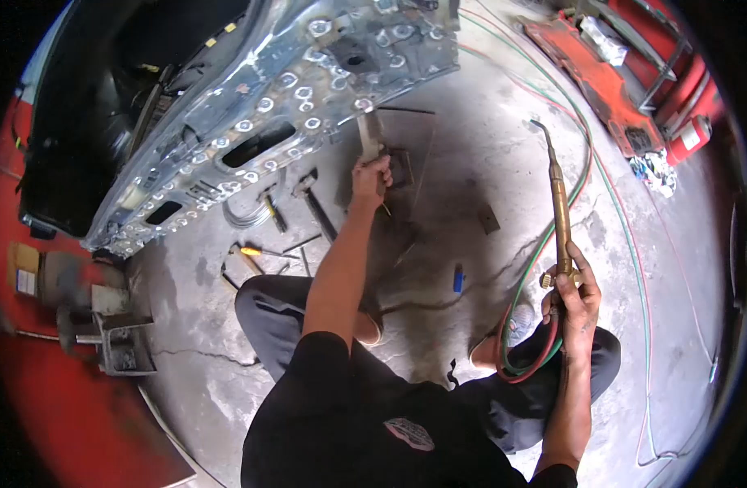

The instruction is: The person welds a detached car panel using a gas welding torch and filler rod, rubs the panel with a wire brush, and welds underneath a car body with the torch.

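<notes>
My right hand (575, 299) is closed around the lower end of a brass gas torch (561, 215). The torch points up and away, its thin bent tip above the floor; no flame shows. Red and green hoses (508, 346) loop from its base. My left hand (372, 176) is wrapped around a flat, greyish-brown bar-like tool (370, 130), whose kind I cannot make out. Its far end reaches the lower edge of a grey metal vehicle panel (300, 106) dotted with shiny round spots. A thin yellowish tip (386, 209) shows just below that hand.
Hammers (315, 203), a coil of wire (247, 213) and a yellow-handled screwdriver (261, 252) lie left of my arm. A blue object (458, 278) sits on the floor between my legs. Hoses (626, 236) run along the right, near a red jack-like frame (589, 77). A metal stand (121, 342) is at left.
</notes>
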Tool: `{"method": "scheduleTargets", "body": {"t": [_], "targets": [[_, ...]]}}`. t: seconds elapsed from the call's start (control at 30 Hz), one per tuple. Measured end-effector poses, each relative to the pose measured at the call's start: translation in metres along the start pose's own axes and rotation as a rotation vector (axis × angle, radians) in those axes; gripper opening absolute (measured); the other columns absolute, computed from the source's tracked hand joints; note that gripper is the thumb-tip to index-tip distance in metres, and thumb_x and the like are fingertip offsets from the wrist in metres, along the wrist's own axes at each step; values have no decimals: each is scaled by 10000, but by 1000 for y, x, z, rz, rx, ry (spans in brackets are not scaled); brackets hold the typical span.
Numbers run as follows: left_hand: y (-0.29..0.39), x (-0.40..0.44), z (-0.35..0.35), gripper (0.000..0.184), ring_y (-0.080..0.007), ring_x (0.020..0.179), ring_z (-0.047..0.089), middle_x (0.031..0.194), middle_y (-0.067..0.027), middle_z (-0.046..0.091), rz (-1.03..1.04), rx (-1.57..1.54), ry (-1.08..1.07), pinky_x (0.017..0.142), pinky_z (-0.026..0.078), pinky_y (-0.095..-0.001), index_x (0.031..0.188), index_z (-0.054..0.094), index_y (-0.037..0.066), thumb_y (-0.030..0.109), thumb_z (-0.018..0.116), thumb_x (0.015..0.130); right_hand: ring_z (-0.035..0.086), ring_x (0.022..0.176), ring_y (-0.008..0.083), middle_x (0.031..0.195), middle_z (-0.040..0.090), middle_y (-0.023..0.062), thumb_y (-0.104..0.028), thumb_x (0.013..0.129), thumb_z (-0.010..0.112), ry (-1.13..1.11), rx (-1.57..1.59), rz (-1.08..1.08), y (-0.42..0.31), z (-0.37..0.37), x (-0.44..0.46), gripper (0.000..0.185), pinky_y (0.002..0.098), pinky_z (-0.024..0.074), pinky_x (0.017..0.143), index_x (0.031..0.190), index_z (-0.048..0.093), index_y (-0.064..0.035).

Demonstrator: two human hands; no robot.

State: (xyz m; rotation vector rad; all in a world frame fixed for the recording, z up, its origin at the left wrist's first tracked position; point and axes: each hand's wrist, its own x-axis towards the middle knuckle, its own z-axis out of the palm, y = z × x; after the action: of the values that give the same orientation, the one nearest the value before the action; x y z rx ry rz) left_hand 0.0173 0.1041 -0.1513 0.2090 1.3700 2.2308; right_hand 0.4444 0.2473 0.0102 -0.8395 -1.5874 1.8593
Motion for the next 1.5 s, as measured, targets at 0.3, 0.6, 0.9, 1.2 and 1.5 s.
{"method": "scheduleTargets", "body": {"t": [0.3,0.6,0.9,1.2,1.5], "targets": [[-36,-72,-38,203,-128,503,517,689,-23,564,-156,168,64,418,393,-289,1111,631,52,54,684,915,569,548,124,985,664,116,-234,973,671,44,-35,17,-2,-2,-2,589,242,430,461,1484,494,1],[-22,-71,-17,333,-147,568,565,755,-53,603,-49,44,131,473,462,-321,1246,588,49,272,670,1012,592,548,130,978,668,110,-217,959,695,34,44,-12,-4,1,2,604,244,456,451,1485,492,-1],[-42,-53,-72,301,-168,608,569,772,-57,612,-59,413,206,523,463,-335,1150,629,37,246,729,957,566,535,97,1020,659,125,-225,995,623,33,-78,10,-5,2,0,607,212,428,446,1511,435,34],[-138,-107,-176,439,-429,1084,636,1147,-247,671,-98,1336,615,957,477,-529,1186,628,-33,240,735,858,544,532,83,1001,659,172,-272,1004,634,105,-79,24,0,4,8,617,184,410,442,1490,450,60],[-186,-153,-125,345,-404,981,700,1058,-220,689,6,1911,-225,843,561,-543,1212,636,68,271,607,934,629,556,113,1040,677,195,-255,977,619,108,1,36,0,9,20,602,191,466,427,1457,480,80]]}}
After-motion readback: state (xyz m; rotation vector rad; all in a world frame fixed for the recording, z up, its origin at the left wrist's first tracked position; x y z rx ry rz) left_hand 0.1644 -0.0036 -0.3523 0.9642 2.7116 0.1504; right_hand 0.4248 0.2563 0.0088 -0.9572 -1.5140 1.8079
